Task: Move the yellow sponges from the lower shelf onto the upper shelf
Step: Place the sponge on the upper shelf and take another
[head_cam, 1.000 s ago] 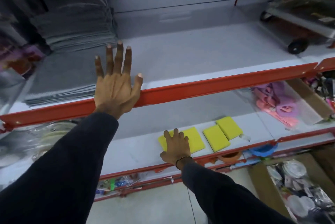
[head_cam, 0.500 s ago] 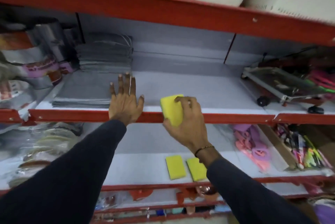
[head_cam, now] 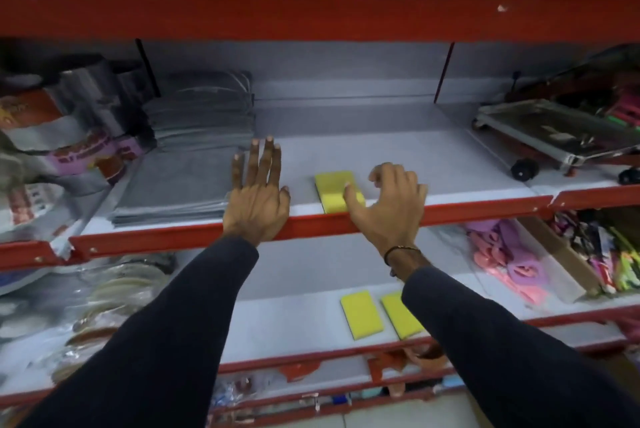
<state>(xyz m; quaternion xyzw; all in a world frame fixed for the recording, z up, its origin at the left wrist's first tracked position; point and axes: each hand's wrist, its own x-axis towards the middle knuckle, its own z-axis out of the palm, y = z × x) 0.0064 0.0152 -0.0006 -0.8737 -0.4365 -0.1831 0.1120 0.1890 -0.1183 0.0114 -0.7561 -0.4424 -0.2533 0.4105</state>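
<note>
Fingers [head_cam: 398,178] of the right hand [head_cam: 388,206] are loosely spread, thumb touching a flat yellow rectangular sponge [head_cam: 337,190] laid on the upper shelf [head_cam: 485,206]. Left hand [head_cam: 258,199] is pressed flat, fingers apart, holding nothing. Two yellow sponges [head_cam: 362,315] are seen on the lower shelf [head_cam: 294,316], one partly hidden by the right sleeve.

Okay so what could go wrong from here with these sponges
The moved yellow sponge lies at the front lip of the upper shelf, with the right hand open and its thumb on it; drawing the hand back could drag it off. The right sleeve partly hides one of the two sponges on the lower shelf, so it may brush it.
</note>
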